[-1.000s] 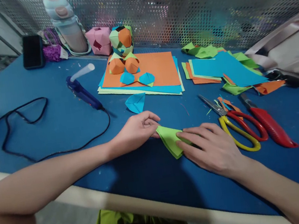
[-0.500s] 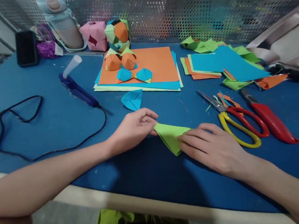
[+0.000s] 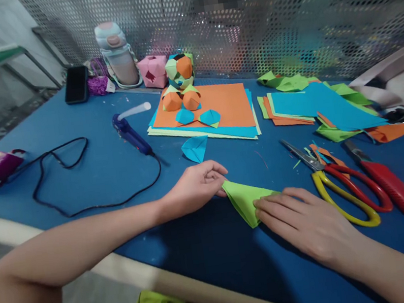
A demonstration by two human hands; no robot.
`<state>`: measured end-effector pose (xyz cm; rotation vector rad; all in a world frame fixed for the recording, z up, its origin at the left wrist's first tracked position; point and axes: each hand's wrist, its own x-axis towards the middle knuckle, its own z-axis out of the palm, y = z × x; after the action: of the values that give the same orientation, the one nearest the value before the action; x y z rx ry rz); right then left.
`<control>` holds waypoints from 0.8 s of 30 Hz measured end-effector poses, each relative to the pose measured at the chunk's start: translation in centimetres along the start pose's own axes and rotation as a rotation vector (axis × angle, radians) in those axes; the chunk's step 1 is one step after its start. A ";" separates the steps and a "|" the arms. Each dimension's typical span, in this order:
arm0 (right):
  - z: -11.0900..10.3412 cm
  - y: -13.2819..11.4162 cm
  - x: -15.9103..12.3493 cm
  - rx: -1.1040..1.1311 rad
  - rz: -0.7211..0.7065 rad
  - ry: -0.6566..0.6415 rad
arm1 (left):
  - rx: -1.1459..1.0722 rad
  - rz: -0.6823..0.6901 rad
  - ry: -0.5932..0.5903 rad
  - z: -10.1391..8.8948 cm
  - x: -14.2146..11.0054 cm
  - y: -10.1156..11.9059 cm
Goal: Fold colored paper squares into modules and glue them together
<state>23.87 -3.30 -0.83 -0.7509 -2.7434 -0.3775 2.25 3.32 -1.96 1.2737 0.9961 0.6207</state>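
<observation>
A folded light green sheet of paper (image 3: 244, 198) lies on the table in front of me, in a triangular shape. My left hand (image 3: 202, 185) pinches its left corner between thumb and fingers. My right hand (image 3: 308, 224) rests flat over the paper's right end, fingers stretched out and pressing on it; that end is partly hidden. Just beyond my left hand sits a folded blue paper piece (image 3: 195, 149). To the right of my right hand lie scissors (image 3: 336, 181) with one red and one yellow handle, beside a red-handled cutter (image 3: 396, 183).
A glue gun (image 3: 132, 135) with a glue stick trails a black cord. Folded paper pieces sit on stacked coloured sheets (image 3: 225, 101). More sheets (image 3: 303, 103) lie right. At the back stand a phone (image 3: 76, 84), a bottle (image 3: 120, 58), a pink paper cube (image 3: 154, 71) and a multicoloured paper ball (image 3: 179, 71).
The camera view has shifted, so everything appears lower and further right, and a purple box with the cord shows more at left. Both hands keep nearly the same place on the green paper.
</observation>
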 end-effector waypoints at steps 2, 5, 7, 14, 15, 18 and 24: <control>0.0 -0.1 0.0 0.007 0.021 0.005 | -0.001 0.005 0.003 0.0 0.0 0.0; 0.1 -0.3 0.0 0.002 0.037 0.016 | -0.003 0.011 0.013 0.1 -0.1 -0.1; 0.1 -0.3 0.0 -0.007 0.026 0.012 | -0.007 0.018 0.018 0.1 -0.1 -0.1; 0.0 -0.5 0.1 -0.009 0.033 -0.004 | -0.017 0.024 0.033 0.1 -0.1 -0.3; -0.1 -0.6 0.1 -0.006 0.039 -0.007 | -0.025 0.024 0.032 0.1 -0.1 -0.2; -0.2 -0.7 0.2 0.019 0.057 -0.023 | -0.051 0.011 0.041 0.3 -0.3 0.2; -0.1 -0.5 -0.3 0.141 0.133 -0.098 | -0.194 -0.065 0.113 0.9 -0.7 1.2</control>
<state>23.84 -3.89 -0.92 -0.9298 -2.7550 -0.1215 2.86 2.56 -0.68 1.0416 1.0393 0.7271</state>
